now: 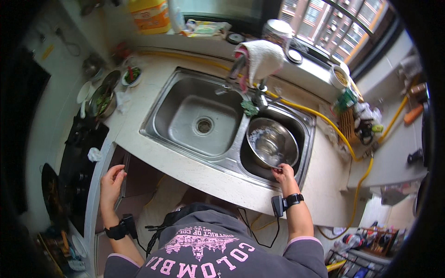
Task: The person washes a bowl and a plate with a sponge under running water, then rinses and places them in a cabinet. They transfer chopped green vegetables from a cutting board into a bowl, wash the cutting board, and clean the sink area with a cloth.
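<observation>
My right hand (pixel 284 172) pinches the near rim of a stainless steel bowl (pixel 259 153). The bowl sits tilted in the right, smaller basin (pixel 301 139) of a double steel sink, with some clear water and bubbles inside. My left hand (pixel 113 179) hangs in front of the counter corner, left of the sink, fingers loosely curled and nothing visible in them. The larger left basin (pixel 194 144) shows its bare bottom and drain strainer (pixel 204 125). Behind the sink stands the faucet (pixel 260 97), with a white and pink cloth (pixel 266 57) draped over its upper part.
A green scrubber (pixel 249 108) rests on the sink divider. Behind it runs a yellow hose (pixel 309 110). On the left are a pan of greens (pixel 102 100), a small bowl of greens (pixel 132 76), a black stove (pixel 83 149) and a crumpled tissue (pixel 94 154). A wok (pixel 52 194) sits farther left.
</observation>
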Tool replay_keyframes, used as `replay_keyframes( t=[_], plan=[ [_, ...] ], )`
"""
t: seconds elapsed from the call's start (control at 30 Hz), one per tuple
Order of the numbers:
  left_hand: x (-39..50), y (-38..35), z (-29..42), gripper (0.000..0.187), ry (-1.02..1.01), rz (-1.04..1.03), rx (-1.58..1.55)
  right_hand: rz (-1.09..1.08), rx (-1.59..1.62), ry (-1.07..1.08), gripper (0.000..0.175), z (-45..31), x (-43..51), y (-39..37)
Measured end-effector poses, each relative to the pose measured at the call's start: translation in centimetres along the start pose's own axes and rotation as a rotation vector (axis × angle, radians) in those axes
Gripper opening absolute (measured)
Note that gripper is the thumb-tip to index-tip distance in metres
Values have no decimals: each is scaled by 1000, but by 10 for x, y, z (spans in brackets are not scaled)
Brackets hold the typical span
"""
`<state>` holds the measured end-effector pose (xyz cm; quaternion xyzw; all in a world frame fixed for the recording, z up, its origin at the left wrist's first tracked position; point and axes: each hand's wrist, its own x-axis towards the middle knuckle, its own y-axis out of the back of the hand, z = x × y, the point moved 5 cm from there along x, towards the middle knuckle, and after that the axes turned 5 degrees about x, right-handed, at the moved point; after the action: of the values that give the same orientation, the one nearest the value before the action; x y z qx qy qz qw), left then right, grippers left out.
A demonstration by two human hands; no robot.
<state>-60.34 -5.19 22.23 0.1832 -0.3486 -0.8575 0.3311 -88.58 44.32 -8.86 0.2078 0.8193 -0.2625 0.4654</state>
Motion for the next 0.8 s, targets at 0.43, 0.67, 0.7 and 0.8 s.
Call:
replay_keyframes(
  t=[0.43, 0.67, 0.7, 0.8],
  plan=[
    [24, 3, -31, 19, -14, -2, 70, -154, -526, 154, 33, -2, -10, 15],
    [133, -4, -76, 17, -81, -45, 167, 99, -1134, 883, 32, -40, -47, -60],
    [148, -4, -82, 18, -71, -43, 158, 36, -1166, 1039, 30, -39, -64, -84],
    [187, -19, -91, 18, -123, -125, 142, -42, -1386, 989, 21, -18, -95, -159]
  ],
)
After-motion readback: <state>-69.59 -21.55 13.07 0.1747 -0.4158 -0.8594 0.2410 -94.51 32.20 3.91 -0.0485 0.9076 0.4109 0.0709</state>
